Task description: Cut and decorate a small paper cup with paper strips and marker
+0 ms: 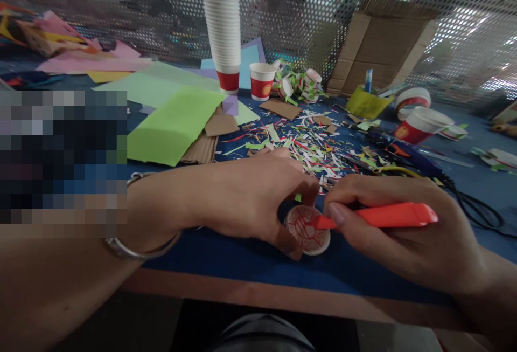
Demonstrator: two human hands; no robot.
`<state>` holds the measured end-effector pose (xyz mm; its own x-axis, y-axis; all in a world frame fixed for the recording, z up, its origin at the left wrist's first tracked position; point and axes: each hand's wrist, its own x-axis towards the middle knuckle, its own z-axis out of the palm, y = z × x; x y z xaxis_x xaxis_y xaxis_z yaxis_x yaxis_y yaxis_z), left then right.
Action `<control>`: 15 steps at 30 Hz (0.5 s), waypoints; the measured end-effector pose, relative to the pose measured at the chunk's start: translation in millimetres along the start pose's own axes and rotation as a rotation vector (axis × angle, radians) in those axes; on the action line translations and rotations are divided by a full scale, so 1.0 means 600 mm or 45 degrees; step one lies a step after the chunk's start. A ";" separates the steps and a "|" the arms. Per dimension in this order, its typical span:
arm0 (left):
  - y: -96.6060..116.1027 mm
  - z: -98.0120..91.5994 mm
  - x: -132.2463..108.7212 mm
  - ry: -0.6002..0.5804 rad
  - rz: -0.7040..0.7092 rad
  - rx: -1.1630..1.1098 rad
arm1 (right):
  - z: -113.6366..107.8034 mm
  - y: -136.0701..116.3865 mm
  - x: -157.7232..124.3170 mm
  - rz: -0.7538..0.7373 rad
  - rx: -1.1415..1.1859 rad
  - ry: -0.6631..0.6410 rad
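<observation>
My left hand (258, 201) is closed around the rim of a small white paper cup base (309, 239), steadying it on the blue table near the front edge. Red lines and marks cover its round face. Between the thumb and fingers of my right hand (404, 233) is an orange-red marker pen (383, 215). Its tip rests on or just above the drawn face; which one I cannot tell. Behind both hands lie paper scraps (319, 147) in green, white and red.
A tall stack of paper cups (222, 23) stands at the back beside a single cup (262, 82). Green paper (177, 125) lies left. At right are another cup (422, 124), a dark-blue corded tool (407, 155) and a yellow holder (367, 103). Cardboard (375, 45) leans against the mesh.
</observation>
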<state>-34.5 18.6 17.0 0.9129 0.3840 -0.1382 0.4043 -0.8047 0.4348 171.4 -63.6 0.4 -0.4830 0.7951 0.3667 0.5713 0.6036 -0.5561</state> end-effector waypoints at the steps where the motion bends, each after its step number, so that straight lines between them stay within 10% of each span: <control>1: 0.000 0.000 0.000 0.001 0.005 -0.004 | -0.001 0.000 -0.001 -0.001 -0.002 0.002; 15: -0.001 0.002 0.000 0.007 0.020 -0.025 | -0.005 -0.001 -0.003 0.033 0.044 -0.028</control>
<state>-35.0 18.6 15.7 0.9188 0.3738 -0.1267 0.3888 -0.8016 0.4542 174.1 -65.2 2.4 -0.4833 0.8085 0.3357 0.5608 0.5804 -0.5904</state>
